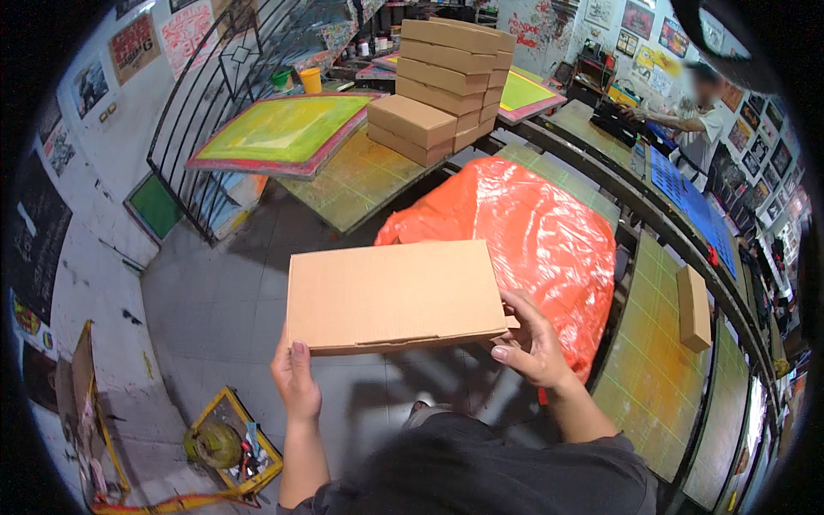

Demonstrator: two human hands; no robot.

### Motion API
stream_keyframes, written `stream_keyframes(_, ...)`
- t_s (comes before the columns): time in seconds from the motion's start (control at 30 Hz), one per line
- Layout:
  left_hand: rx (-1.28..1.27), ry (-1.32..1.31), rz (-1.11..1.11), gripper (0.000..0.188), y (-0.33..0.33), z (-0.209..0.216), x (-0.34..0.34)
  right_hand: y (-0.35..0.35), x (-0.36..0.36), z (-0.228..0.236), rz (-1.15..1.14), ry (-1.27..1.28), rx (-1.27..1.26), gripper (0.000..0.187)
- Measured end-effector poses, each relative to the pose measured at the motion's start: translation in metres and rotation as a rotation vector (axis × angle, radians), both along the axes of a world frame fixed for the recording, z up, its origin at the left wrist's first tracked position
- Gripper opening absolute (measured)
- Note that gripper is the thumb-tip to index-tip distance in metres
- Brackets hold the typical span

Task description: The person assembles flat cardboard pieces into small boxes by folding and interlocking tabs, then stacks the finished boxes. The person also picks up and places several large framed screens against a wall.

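A flat brown cardboard box (395,292), its lid closed, is held level in front of me between both hands. My left hand (297,378) grips its near left corner, thumb up against the front edge. At the right end, my right hand (530,339) clasps the box near a small flap, with the thumb at the front. Beyond the box lies a shiny orange-red plastic bag (549,223) over part of the worktables. Behind that rises a stack of similar cardboard boxes (442,77), with a shorter pile at its front left.
A screen-printing frame (283,129) with a yellow-green mesh rests left of the stack. Another cardboard box (693,309) stands on the green-gold board (657,360) at right. A yellow metal frame (273,468) is on the floor lower left. A person (699,120) works at the far right.
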State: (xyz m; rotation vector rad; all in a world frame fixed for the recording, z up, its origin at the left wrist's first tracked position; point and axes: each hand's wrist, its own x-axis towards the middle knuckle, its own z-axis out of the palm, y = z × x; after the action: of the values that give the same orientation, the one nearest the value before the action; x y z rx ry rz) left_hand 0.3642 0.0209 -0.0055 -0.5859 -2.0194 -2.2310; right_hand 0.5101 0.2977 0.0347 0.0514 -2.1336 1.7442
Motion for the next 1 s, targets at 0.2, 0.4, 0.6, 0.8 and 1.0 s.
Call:
stream_keyframes(0.2, 0.047, 0.051, -0.008, 0.044, 0.042, 0.034, -0.131, 0.008, -0.081, 0.056, -0.035, -0.146, 0.226, 0.073)
stream_keyframes(0.4, 0.113, 0.047, -0.234, 0.046, 0.118, 0.068, -0.287, 0.025, -0.181, 0.094, -0.165, -0.223, 0.191, 0.077)
stream_keyframes(0.6, 0.056, 0.029, -0.686, 0.049, 0.209, 0.087, -0.467, 0.077, -0.322, 0.078, -0.447, -0.112, 0.143, 0.064)
stream_keyframes(0.8, -0.132, -0.009, -0.900, 0.045, 0.296, 0.063, -0.554, 0.100, -0.403, 0.053, -0.669, -0.246, -0.107, 0.059)
stream_keyframes(1.0, -0.155, 0.040, -0.946, 0.045, 0.326, 0.051, -0.573, 0.111, -0.423, 0.047, -0.856, -0.331, 0.048, 0.058)
